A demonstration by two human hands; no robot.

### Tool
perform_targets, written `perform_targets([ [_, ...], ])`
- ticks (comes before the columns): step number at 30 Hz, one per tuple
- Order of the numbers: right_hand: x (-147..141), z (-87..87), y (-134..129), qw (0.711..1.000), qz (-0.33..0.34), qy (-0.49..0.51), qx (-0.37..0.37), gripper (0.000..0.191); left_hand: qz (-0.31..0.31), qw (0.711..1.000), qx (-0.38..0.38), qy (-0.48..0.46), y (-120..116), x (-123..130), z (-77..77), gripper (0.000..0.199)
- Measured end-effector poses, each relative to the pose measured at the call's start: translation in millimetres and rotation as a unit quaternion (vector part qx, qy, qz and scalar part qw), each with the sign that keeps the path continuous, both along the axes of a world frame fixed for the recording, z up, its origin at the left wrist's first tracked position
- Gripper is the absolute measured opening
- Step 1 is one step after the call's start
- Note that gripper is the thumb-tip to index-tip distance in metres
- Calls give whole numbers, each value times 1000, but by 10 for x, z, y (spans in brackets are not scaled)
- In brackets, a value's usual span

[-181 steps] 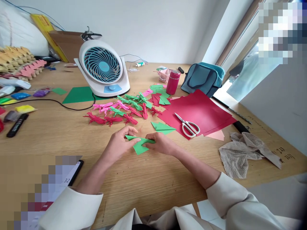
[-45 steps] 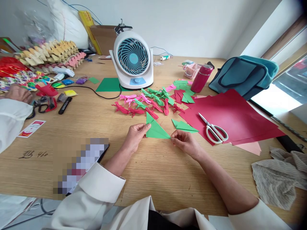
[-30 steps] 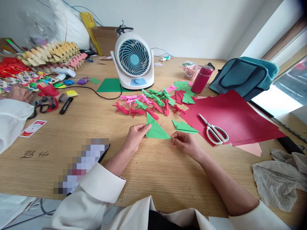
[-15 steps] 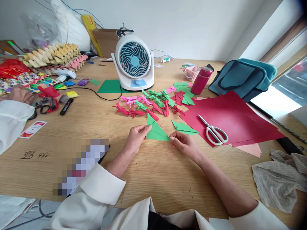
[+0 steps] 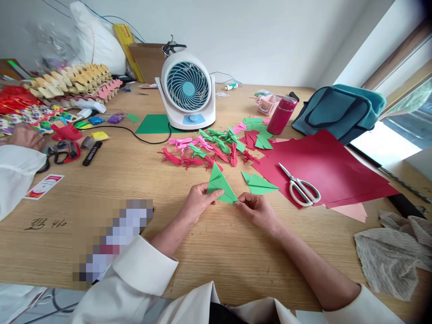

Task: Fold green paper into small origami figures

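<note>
I'm watching a creased, light-green folded-paper triangle at five o'clock from the white fan; the bare left hand is pinching its eight-o'clock side, thumb uppermost, the bare right hand its four-o'clock corner.

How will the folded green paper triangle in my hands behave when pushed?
The folded green paper triangle is probably light, being thin paper. It seems fairly stiff, standing straight beyond your left hand, but could bend along visible creases.
</note>
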State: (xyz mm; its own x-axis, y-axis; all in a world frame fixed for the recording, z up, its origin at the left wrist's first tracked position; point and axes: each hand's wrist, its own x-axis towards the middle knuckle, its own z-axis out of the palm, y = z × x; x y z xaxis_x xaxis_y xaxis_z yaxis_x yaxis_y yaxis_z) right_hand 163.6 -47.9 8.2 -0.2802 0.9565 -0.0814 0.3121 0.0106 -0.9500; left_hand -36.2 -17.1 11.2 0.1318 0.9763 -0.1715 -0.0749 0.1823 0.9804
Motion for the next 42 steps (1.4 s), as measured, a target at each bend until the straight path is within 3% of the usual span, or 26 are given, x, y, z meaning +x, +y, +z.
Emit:
perform_targets([
  [9,-307,37,16,999,-28,34,-5,38,-53,998,-31,5,-32,-24,19,34],
  [15,-505,-66,90,997,-32,66,9,38,-1,999,-39,-7,9,-86,71,32],
  [19,-461,-132,64,997,-6,58,47,37,1,998,-55,-39,30,-105,99,34],
  [27,-311,-168,-18,998,-1,11,54,38,12,988,-81,-131,82,-74,38,35],
  [42,-347,-82,-54,997,1,14,70,43,48,984,-74,-153,110,-62,-15,41],
])
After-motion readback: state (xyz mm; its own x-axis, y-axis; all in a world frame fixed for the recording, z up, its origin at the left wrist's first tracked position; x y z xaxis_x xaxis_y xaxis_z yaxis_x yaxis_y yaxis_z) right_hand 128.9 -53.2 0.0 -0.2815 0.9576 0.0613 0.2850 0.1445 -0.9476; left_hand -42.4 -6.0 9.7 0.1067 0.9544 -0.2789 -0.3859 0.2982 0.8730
